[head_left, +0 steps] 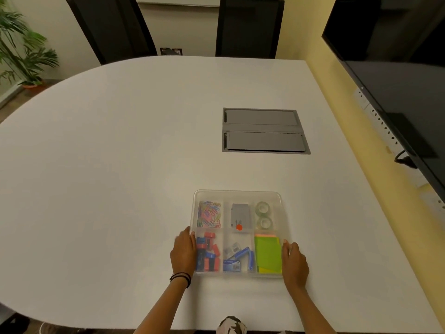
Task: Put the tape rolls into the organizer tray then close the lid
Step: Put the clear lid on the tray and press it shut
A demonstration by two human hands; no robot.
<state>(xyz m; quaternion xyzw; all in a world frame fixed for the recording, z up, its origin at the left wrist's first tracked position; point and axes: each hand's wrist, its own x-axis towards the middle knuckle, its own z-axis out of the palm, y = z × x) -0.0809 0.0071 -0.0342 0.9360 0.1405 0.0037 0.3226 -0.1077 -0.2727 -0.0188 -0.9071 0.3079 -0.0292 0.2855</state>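
Hands flank the clear plastic six-compartment organizer tray (237, 196) on the white tabletop (120, 153): left hand (184, 254) and right hand (295, 263), fingers pressed together flat against its sides. Two clear tape rolls (263, 215) lie in the compartment beyond the right fingers. The translucent lid appears already on; little seems left.

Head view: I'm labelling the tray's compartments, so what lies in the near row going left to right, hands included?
Left hand → red and blue sharpeners → blue staple boxes → green sticky notes → right hand.
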